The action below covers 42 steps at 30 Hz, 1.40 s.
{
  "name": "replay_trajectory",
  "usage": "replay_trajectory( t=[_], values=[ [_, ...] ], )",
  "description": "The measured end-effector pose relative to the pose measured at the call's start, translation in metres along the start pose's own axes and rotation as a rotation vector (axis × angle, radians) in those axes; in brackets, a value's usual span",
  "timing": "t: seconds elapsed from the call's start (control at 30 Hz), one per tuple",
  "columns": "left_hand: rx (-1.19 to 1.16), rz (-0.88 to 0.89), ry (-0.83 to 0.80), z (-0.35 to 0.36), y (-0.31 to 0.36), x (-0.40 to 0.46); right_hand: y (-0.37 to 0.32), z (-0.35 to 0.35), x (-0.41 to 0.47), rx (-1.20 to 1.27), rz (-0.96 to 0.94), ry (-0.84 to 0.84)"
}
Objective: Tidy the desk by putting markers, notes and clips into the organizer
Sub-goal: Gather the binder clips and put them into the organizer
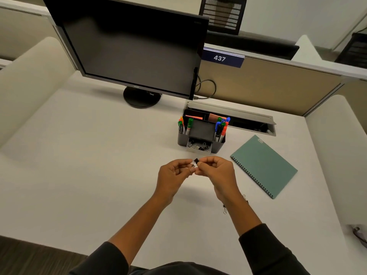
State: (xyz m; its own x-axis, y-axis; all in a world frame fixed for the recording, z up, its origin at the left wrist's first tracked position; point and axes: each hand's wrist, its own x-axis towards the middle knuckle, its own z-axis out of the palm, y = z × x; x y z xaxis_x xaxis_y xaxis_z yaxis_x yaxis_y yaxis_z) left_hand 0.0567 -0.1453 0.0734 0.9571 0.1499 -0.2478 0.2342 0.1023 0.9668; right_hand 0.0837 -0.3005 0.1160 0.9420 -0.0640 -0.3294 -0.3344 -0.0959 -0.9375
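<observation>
So right now I've got one black binder clip (195, 162) pinched between both hands, just in front of the organizer (200, 135). My left hand (174, 172) has its fingertips curled in on the clip's wire-handle side, and my right hand (215, 169) is clamped on the black body end with thumb and forefinger. Both sets of fingers are closed on it, nothing loose. The clip's long axis runs roughly left to right between my hands, tilted a bit up toward the organizer.

What matters next, I think: the organizer's little front tray (199, 146), which already has a pile of clips in it, sits straight ahead of the clip and close to it. My right hand is a touch nearer to that tray, so I'd guess it does the drop while the left lets go.

Room is fine. The desk between my fingers and the tray is bare, the teal notebook (264, 165) lies off to the organizer's right, and the markers (220, 127) stand behind the tray, out of the way.

There are a couple more clips (225, 210) on the desk under my right wrist, well back from the organizer, partly hidden, so this isn't the last one.
</observation>
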Motion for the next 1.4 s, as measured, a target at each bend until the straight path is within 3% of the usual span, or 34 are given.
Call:
replay_trajectory(
  t=[0.3, 0.5, 0.6, 0.77, 1.1, 1.4],
  values=[
    [0.148, 0.178, 0.010, -0.003, -0.002, -0.003, -0.004, 0.000, -0.006, 0.024, 0.011, 0.013],
    [0.442, 0.513, 0.014, -0.002, -0.013, 0.000, -0.002, 0.005, -0.008, -0.062, 0.003, 0.092],
    [0.533, 0.565, 0.014, -0.001, -0.016, 0.001, -0.002, 0.007, -0.009, -0.107, 0.008, 0.127],
    [0.532, 0.441, 0.050, 0.006, -0.017, 0.000, 0.001, 0.009, -0.010, -0.163, 0.014, 0.172],
    [0.179, 0.159, 0.231, 0.004, -0.004, 0.007, 0.011, -0.003, 0.005, -0.079, 0.038, 0.263],
    [0.136, 0.010, 0.128, -0.008, -0.028, -0.012, -0.005, 0.003, 0.070, -0.033, 0.076, 0.291]
  ],
)
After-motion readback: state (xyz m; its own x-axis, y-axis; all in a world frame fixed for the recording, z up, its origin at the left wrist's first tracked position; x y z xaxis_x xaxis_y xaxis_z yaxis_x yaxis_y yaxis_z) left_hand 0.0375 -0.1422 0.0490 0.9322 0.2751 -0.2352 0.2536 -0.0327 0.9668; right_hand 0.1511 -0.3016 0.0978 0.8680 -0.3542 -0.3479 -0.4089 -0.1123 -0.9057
